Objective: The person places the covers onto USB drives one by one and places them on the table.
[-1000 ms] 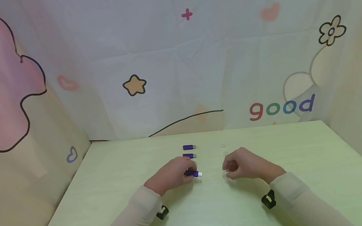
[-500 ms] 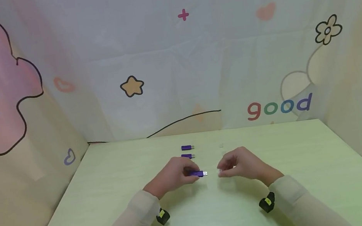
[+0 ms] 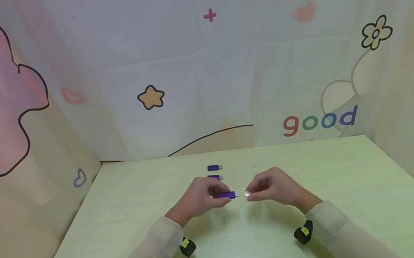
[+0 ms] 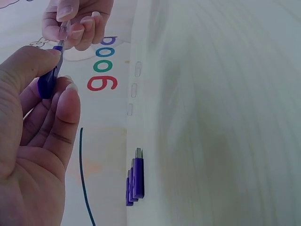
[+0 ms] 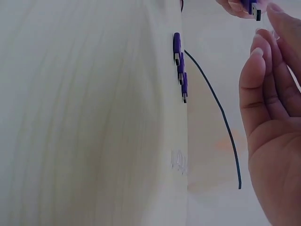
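Observation:
Between thumb and fingers, my left hand (image 3: pixel 203 196) pinches a purple USB stick (image 3: pixel 227 195) over the table, its metal plug pointing right. Facing it, my right hand (image 3: pixel 278 187) pinches a small clear cap (image 3: pixel 247 194) by thumb and fingertips. A narrow gap separates plug and cap in the head view. In the left wrist view the held USB stick (image 4: pixel 47 82) lines up with the clear cap (image 4: pixel 64 30), the plug's tip right at it. The right wrist view shows the bare metal plug (image 5: pixel 256 12) near the right fingertips.
Three more purple USB sticks (image 4: pixel 138 179) lie in a row on the table, plugs all facing the same way. Several clear caps (image 5: pixel 178 161) lie in a row to their right. A printed cloth (image 3: pixel 184 83) hangs behind the table (image 3: pixel 225 251).
Both hands have risen slightly and moved toward each other, bringing the USB stick's plug and the clear cap close together. The left hand moved right, the right hand left.

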`<act>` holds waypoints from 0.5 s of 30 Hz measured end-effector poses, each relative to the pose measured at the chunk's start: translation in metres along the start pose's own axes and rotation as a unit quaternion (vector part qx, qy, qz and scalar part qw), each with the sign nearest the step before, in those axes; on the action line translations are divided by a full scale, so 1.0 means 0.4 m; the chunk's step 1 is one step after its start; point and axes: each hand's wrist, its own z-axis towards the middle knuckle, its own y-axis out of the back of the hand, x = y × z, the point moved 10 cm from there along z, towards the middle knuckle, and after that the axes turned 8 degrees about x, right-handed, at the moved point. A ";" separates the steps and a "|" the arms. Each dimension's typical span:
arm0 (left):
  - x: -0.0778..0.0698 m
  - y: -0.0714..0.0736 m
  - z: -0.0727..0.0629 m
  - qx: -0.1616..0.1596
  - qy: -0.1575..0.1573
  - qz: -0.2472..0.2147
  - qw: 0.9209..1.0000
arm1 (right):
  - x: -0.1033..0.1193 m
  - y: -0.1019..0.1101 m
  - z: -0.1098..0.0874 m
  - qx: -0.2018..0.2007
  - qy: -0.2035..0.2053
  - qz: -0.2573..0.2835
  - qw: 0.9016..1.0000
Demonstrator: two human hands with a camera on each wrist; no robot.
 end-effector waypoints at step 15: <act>-0.032 -0.006 0.000 -0.002 -0.042 0.015 0.999 | 0.011 -0.015 0.011 0.001 0.027 0.031 0.999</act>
